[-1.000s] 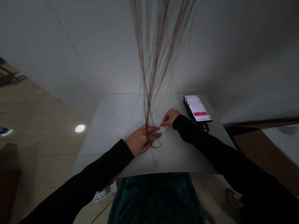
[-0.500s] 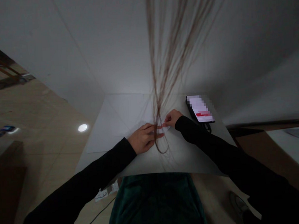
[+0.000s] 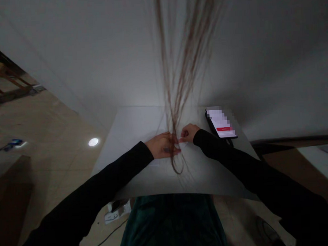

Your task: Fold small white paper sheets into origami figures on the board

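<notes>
Both hands meet near the middle of a white table (image 3: 156,182). My left hand (image 3: 163,145) lies low over it, its fingers pointing right and apart at the tips, beside a small white piece of paper (image 3: 183,143). Thumb and forefinger of my right hand (image 3: 189,133) are pinched on the edge of that piece. Long strands of hair (image 3: 174,115) hang down in front of the camera and partly cover the left fingertips. A large white sheet (image 3: 126,136) lies flat on the left of the table.
A phone (image 3: 221,123) with a lit screen lies at the table's right rear. The white wall (image 3: 108,60) rises behind the table. A power strip (image 3: 114,216) with a cable is on the floor, and a wooden stool (image 3: 2,72) stands far left.
My left hand has turned and shifted slightly, its wrist a little higher. My right hand stays pinched in nearly the same place. The hair has swung left, and the view has moved slightly.
</notes>
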Available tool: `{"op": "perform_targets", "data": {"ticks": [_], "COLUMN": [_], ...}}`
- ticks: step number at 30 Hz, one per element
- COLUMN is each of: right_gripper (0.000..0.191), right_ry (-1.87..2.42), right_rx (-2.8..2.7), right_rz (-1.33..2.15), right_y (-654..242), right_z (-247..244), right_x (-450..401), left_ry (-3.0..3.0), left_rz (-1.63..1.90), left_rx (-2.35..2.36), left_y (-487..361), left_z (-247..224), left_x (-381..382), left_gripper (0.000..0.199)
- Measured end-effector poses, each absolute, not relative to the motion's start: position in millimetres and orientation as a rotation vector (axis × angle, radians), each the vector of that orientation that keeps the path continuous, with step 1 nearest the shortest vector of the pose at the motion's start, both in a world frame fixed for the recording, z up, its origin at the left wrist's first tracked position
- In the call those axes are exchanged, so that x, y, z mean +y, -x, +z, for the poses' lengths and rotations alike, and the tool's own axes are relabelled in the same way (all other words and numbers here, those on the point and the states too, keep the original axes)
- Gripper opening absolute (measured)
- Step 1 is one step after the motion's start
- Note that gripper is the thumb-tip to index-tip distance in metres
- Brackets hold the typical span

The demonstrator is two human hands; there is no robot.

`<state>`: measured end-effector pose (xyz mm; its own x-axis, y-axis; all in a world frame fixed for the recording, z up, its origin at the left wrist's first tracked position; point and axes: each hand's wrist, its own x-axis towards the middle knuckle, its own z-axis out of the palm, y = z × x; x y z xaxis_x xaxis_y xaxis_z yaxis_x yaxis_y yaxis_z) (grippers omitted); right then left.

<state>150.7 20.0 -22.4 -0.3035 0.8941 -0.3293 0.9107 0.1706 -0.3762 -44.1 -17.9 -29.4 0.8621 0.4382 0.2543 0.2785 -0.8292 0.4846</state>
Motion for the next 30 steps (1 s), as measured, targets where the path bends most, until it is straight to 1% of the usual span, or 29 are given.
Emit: {"op": "perform_targets", "data": {"ticks": [2,6,8,13,18,21,22,23,24,25,28,30], "right_gripper": [0.018,0.022,0.022,0.022,0.021,0.026,0.025,0.017,0.011,0.010,0.019,0.018], "right_ry": [-1.791,-1.755,-1.758,-1.791,-1.792,-1.874,-1.925,-1.906,-1.860,-1.793,-1.502,-1.304], "right_rx": [2.352,2.334,2.334,2.355,2.437,2.586,2.708,2.848,2.975,3.075,3.327,3.431], "right_rz": [-0.812,-0.780,-0.759,-0.731,-0.711,-0.560,-0.430,-0.324,-0.233,-0.149,0.064,0.109], "right_y": [-148.3,-145.5,-145.4,-148.3,-152.7,-155.7,-157.0,-158.4,-160.1,-161.9,-168.2,-173.0], "right_z": [-19.1,-16.4,-17.6,-22.7,-23.9,-30.2,-34.0,-38.6,-43.5,-48.3,-59.9,-64.7], "right_x": [24.6,30.0,30.7,30.1,24.2,11.5,5.1,-2.3,-10.6,-19.5,-46.0,-60.0], "left_ry": [-2.511,-2.394,-2.399,-2.508,-2.553,-2.570,-2.571,-2.573,-2.577,-2.584,-2.621,-2.637], "left_rz": [0.561,0.720,0.735,0.629,0.640,0.674,0.676,0.668,0.652,0.630,0.571,0.567], "left_rx": [0.534,0.681,0.751,0.900,0.850,0.833,0.835,0.842,0.854,0.866,0.867,0.840], "left_y": [40.0,28.9,26.7,31.9,34.8,34.8,34.8,35.0,35.2,35.4,36.9,38.3], "left_z": [-36.6,-50.6,-52.9,-46.5,-44.5,-46.4,-46.9,-47.3,-47.6,-47.7,-47.9,-48.4], "left_x": [-12.2,-10.7,-14.3,-26.2,-31.8,-32.6,-32.7,-32.7,-32.7,-32.7,-32.7,-33.2], "left_gripper": [0.019,0.028,0.030,0.021,0.016,0.018,0.019,0.020,0.020,0.019,0.018,0.017]}}
